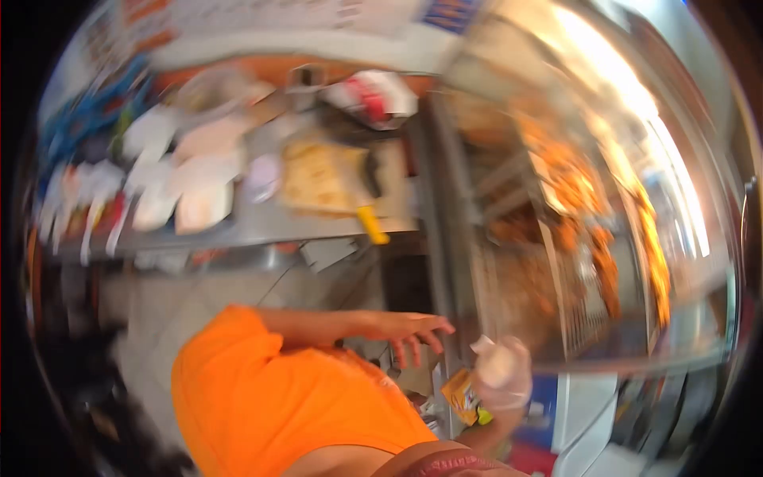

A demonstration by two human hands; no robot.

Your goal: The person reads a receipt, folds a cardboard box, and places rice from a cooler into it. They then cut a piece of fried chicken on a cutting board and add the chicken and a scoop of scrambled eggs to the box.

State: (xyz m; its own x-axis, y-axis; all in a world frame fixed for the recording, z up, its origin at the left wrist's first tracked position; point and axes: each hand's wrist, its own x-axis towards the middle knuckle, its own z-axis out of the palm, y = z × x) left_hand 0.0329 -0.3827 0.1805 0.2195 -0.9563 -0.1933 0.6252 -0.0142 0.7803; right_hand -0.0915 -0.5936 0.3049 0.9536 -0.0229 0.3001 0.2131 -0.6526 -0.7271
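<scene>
My left hand (415, 332), bare, reaches out past the orange sleeve with its fingers apart and nothing in it, close to the edge of the glass cabinet. My right hand (509, 381) wears a clear glove. Its fingers are curled round a pale, roundish item (496, 364) with a white flap on top; blur hides what it is. On the metal counter (306, 229) ahead, a yellow-brown flat item (318, 176) lies on a board, and a yellow handle (372, 225) sticks out over the counter's front edge.
At the right stands a lit glass cabinet with browned food (568, 179) on racks. White papers or bags (203, 187), a metal container (305, 86) and a red-and-white package (372, 97) are on the counter. A yellow box (461, 396) sits low beside my right hand.
</scene>
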